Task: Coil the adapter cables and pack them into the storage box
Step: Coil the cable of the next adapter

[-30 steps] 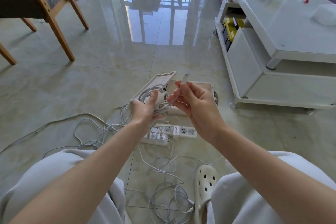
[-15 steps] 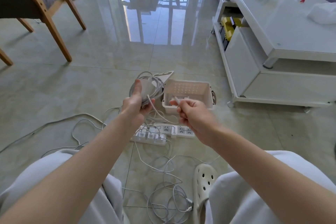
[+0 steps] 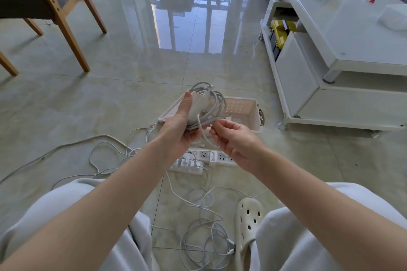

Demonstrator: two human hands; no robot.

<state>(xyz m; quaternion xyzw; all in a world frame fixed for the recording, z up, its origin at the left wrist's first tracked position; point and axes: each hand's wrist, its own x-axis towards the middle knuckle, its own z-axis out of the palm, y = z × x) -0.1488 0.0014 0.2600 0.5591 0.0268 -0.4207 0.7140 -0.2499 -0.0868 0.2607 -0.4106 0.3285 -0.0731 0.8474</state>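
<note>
My left hand [image 3: 180,123] grips a white adapter [image 3: 198,105] with its grey-white cable wound in loops [image 3: 214,103] around it, held upright above the floor. My right hand [image 3: 233,138] pinches the loose tail of that cable [image 3: 206,136] just below the coil. Behind both hands the white storage box [image 3: 255,112] sits open on the tiles, its lid [image 3: 169,112] lying at its left side. The box floor is bare where visible.
Two white power strips [image 3: 222,157] with plugged adapters lie under my hands. Loose white cables [image 3: 204,233] tangle on the floor between my knees and trail left. A white clog [image 3: 247,218] is at my right knee. A white coffee table [image 3: 343,35] stands right, wooden chair legs [image 3: 68,33] left.
The coil in my left hand has grown as the cable tail shortened. My right hand has dropped from beside the box to just under the coil, pulling the tail in closer.
</note>
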